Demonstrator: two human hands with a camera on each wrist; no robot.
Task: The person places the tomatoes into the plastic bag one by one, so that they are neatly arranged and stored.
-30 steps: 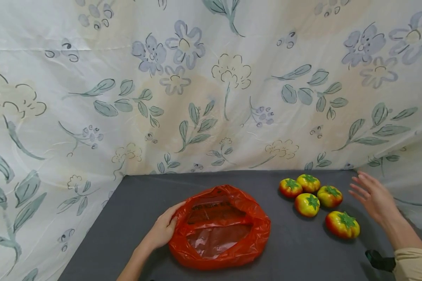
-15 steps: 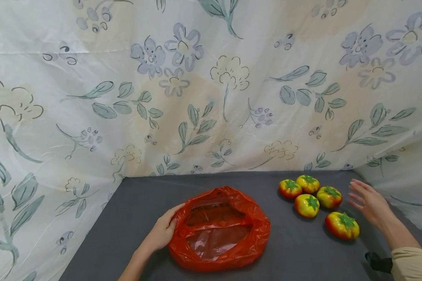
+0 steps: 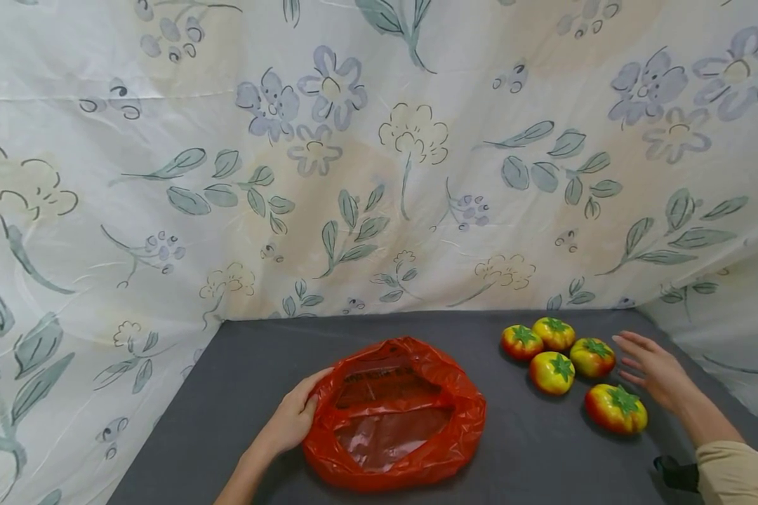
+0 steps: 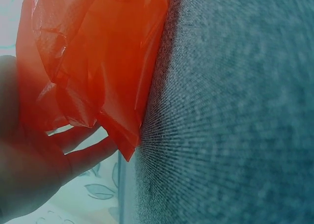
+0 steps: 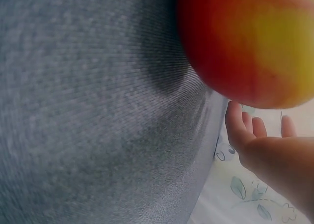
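A red plastic bag [image 3: 385, 478] stands with its mouth wide on the dark table, left of several yellow-and-red tomatoes. My left hand [image 3: 290, 417] holds its left rim, thumb on the near side and fingers behind the film. In the left wrist view, fingers of the left hand [image 4: 37, 167] show beyond the orange-looking bag [image 4: 98, 52]. At the right, my right hand [image 3: 653, 372] hovers beside the tomatoes with fingers extended and nothing held. The nearest tomato [image 3: 615, 409] lies just left of its wrist. A tomato [image 5: 255, 47] fills the upper right wrist view, the right hand [image 5: 274, 153] below it.
Behind the nearest tomato sit others in a tight cluster, among them a front yellow tomato [image 3: 552, 372] and a right-hand tomato [image 3: 592, 357]. Floral cloth [image 3: 379, 175] hangs behind the dark grey table [image 3: 246, 365] and along both sides.
My right hand has come left and a little nearer, closing in on the tomatoes. The left hand and the bag have stayed in place.
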